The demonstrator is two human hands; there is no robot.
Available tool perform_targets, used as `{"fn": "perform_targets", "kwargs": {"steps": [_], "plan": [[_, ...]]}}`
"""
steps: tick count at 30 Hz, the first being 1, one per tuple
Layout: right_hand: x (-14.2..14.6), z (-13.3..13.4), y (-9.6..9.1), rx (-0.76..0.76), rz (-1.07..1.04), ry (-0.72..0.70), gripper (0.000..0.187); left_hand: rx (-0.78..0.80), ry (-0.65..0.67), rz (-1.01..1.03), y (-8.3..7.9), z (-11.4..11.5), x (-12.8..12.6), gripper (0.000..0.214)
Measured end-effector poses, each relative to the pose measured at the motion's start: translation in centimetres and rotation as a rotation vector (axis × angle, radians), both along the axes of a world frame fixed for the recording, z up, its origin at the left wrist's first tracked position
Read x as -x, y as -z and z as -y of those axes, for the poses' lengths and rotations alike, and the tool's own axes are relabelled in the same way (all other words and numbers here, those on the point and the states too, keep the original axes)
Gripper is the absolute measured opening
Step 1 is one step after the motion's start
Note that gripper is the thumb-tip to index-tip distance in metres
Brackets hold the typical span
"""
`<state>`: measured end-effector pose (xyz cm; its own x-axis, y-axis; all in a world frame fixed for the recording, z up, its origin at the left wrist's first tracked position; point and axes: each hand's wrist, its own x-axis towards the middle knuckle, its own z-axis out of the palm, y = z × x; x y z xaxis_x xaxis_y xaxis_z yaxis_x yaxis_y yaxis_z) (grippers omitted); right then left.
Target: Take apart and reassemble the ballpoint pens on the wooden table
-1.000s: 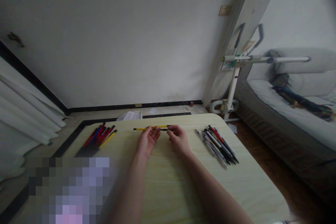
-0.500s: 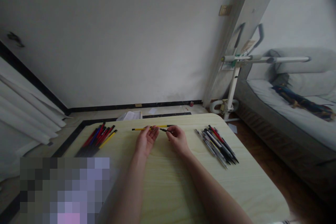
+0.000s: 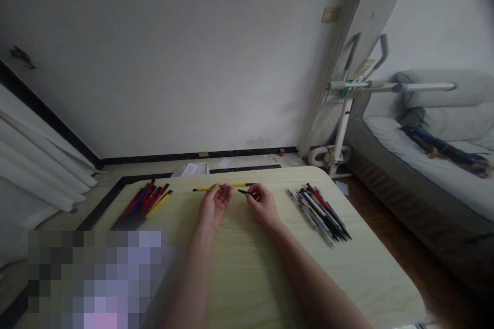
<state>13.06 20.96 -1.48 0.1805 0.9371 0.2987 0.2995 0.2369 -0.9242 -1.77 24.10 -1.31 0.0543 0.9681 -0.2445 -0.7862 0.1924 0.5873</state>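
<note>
My left hand [image 3: 214, 205], palm turned up, grips a yellow pen [image 3: 200, 190] with a black end pointing left. Its thin tip shows past my left fingertips. My right hand [image 3: 264, 206] pinches a small black pen part [image 3: 242, 192], perhaps a cap, pointing left toward that tip. A narrow gap separates the two pieces. Just behind my hands, another yellow pen [image 3: 240, 185] with a black right end lies on the table [image 3: 247, 267], partly hidden by my left fingers.
A bunch of red, blue and yellow pens [image 3: 148, 198] lies at the left. Several grey, black, white and red pens [image 3: 318, 213] lie in a bundle at the right. Beyond the table stand exercise equipment [image 3: 341, 128] and a sofa [image 3: 386, 164].
The gap between the yellow pen's tip and the black part has widened slightly, as my left hand shifted a little left. The pen bundles have not moved.
</note>
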Motion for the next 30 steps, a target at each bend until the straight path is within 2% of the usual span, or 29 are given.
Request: {"fn": "perform_targets", "kwargs": {"steps": [5,10,14,30], "plan": [[-0.34,0.26,0.17,0.004,0.217,-0.002,0.01,-0.006,0.004,-0.011,-0.11,0.09,0.0,0.006],[-0.2,0.6,-0.02,-0.036,0.365,-0.053,0.025,0.003,0.005,-0.003,-0.12,0.1,0.01,0.006],[-0.22,0.88,-0.29,-0.068,0.456,-0.077,0.02,0.011,0.007,-0.011,-0.11,0.08,-0.02,0.006],[-0.23,0.87,-0.12,-0.131,0.591,-0.065,0.014,-0.047,0.023,-0.03,0.01,0.16,-0.15,0.007]]}}
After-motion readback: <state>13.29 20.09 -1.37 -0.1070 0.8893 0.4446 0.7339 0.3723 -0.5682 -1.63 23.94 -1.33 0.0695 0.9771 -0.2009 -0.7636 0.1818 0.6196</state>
